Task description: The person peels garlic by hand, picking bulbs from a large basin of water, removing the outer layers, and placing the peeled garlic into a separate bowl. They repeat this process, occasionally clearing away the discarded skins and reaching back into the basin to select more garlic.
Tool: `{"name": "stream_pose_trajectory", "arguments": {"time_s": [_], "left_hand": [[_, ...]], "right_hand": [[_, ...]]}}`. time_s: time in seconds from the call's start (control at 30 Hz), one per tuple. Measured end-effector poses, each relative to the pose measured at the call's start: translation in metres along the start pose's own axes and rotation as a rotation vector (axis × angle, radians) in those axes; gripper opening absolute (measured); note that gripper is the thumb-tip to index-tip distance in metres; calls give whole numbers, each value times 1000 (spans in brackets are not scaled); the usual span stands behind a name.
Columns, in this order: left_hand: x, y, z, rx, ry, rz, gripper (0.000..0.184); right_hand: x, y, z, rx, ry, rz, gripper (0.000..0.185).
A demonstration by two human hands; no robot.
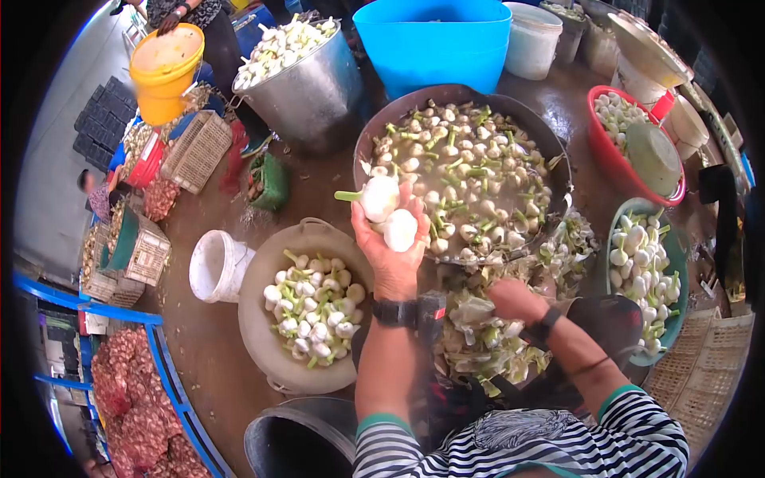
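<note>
My left hand (394, 267) is palm up, fingers curled around two peeled white garlic bulbs (380, 199), one with a short green stem. It is raised over the near left rim of a wide dark basin (366, 139) where unpeeled bulbs float in murky water. My right hand (516, 301) is closed, low over a heap of garlic peelings (478, 338); whatever is in it is hidden. To the left, a round metal pan (259, 319) holds cleaned garlic. On the right, a green tub (681, 275) holds more white bulbs.
A white bucket (215, 267) stands left of the pan, a dark bucket (271, 442) below it. Behind are a big metal pot (307, 103) of garlic, a blue tub (434, 48) and a red basin (599, 131). Another person's gloved hand (169, 22) is above a yellow bucket (163, 88).
</note>
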State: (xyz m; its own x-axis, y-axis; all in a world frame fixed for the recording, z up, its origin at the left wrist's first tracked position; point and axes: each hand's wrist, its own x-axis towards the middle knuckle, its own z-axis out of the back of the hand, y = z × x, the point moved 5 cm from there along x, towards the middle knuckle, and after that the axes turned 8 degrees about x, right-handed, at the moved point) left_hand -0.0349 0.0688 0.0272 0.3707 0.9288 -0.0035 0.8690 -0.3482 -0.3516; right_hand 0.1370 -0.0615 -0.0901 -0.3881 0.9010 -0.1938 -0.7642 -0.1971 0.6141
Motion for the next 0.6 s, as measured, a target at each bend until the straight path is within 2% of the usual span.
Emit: {"name": "stream_pose_trajectory", "arguments": {"time_s": [0.03,0.07,0.1,0.17,0.2,0.27,0.37,0.43,0.5,0.53,0.6], "left_hand": [[-2,-1,-2,-22,-51,5,58],[-4,1,-1,-49,-105,12,58],[-7,2,3,-48,-115,18,57],[-4,1,4,-37,-107,28,56],[-6,1,5,-2,-189,11,55],[-7,0,9,43,-132,17,54],[-14,-5,17,64,-164,18,52],[-21,-16,18,38,-217,7,49],[-31,-49,27,133,-202,-59,47],[-38,-58,23,256,-249,-102,36],[-39,-63,21,723,-291,-246,33]], "right_hand": [[-10,12,-6,-263,-130,101,29],[-5,26,12,125,-272,122,22],[0,31,30,446,-211,60,14],[14,33,64,455,-347,48,12],[18,36,76,592,-353,-31,14],[24,49,96,863,-350,-190,20],[32,72,108,1067,-340,-108,30],[38,73,108,1071,-305,-104,34],[45,72,105,1091,-284,-79,33],[48,81,107,1142,-299,-33,35],[62,97,115,1197,-205,132,47]]}}
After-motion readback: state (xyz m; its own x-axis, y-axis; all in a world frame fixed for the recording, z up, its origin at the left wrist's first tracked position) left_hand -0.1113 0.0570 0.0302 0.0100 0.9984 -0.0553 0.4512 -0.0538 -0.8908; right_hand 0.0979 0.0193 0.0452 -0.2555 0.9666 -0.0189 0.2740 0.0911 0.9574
